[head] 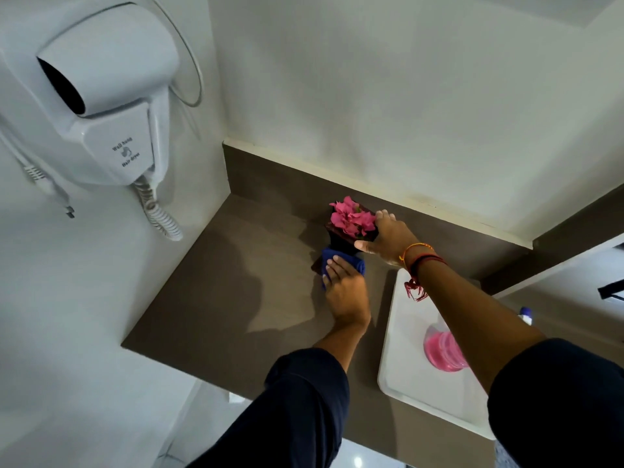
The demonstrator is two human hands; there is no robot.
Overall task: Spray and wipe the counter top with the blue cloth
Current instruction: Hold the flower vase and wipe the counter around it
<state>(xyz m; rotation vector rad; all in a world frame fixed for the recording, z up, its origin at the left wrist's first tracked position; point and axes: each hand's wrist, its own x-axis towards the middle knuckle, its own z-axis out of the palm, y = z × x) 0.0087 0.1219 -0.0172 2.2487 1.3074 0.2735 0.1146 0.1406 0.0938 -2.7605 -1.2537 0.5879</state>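
A brown counter top [236, 282] fills the corner between two white walls. My left hand [344, 288] presses a folded blue cloth [329, 260] flat against the counter at the foot of a dark vase. My right hand [388, 239] grips that vase with pink flowers [351, 219] by its rim, at the back near the wall. A spray bottle with pink liquid [439, 349] stands in the white sink, partly hidden behind my right forearm.
A white sink [405, 332] sits on the counter's right part. A wall-mounted white hair dryer [101, 96] with a coiled cord hangs on the left wall. The counter's front edge runs from lower left toward the sink.
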